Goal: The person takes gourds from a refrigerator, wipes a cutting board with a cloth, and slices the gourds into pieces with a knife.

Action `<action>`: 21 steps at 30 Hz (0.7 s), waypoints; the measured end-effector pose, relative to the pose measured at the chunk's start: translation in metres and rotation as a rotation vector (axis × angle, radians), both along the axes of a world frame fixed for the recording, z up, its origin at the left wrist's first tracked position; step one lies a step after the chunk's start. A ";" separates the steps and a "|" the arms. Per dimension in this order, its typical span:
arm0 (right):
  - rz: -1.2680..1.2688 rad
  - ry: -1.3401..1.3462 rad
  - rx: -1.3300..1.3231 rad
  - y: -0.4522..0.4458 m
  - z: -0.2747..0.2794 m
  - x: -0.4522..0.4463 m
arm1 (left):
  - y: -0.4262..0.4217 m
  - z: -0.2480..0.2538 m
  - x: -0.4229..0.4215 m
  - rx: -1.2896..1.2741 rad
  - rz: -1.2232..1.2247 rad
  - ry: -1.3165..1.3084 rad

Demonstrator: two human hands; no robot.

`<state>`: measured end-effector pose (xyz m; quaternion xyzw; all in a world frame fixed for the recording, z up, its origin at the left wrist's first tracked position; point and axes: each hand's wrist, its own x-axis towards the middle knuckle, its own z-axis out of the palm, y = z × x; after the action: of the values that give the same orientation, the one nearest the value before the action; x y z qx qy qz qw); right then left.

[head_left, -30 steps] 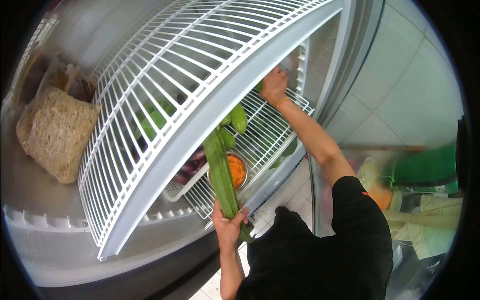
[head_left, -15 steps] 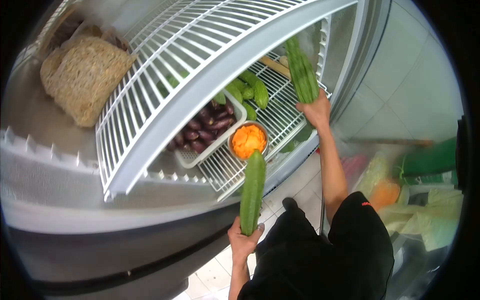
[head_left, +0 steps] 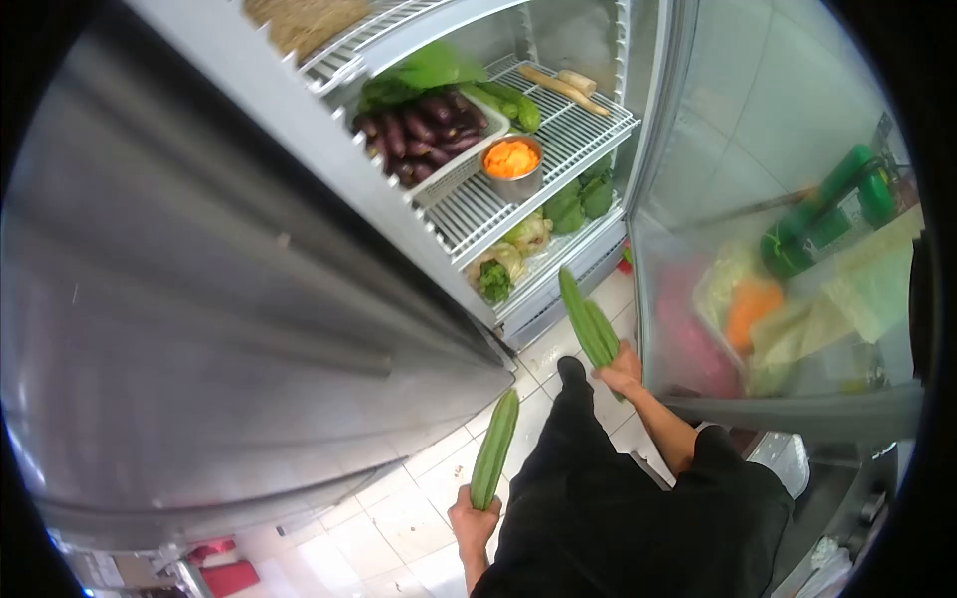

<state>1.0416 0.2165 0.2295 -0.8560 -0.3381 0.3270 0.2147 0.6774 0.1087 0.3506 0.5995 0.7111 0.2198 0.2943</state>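
My left hand [head_left: 474, 519] is closed around the lower end of a long green ridged luffa gourd [head_left: 494, 450], which points upward over the tiled floor. In my right hand [head_left: 620, 373] are what look like two more luffa gourds [head_left: 590, 324] side by side, their lower ends partly covered by my fingers. Both hands are outside the open fridge, below its shelves. Closest above them on the wire shelf [head_left: 469, 231] stand a metal bowl [head_left: 515, 186] of orange cut pieces and a white basket [head_left: 439, 183] of purple eggplants [head_left: 417, 140].
Green gourds [head_left: 513, 103] and pale brown roots [head_left: 565, 88] lie farther back on that shelf. Broccoli [head_left: 566, 207] and other vegetables sit below. The glass door [head_left: 733, 179] stands open at right, with bags and a green container seen through it. A steel door [head_left: 199, 299] fills the left.
Both hands have drawn back from the fridge, still gripping the gourds. My right hand's gourds have come out from the shelf area. The view has shifted, showing more floor and the lower shelf.
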 end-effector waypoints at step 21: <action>1.391 -0.112 -0.675 0.050 -0.062 -0.154 | -0.308 -0.122 -0.107 -0.540 0.982 0.008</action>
<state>0.8871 0.2668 0.1674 -0.4812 -0.6902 0.4283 -0.3297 0.5703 -0.1996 0.2286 0.1020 0.9390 0.1390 0.2976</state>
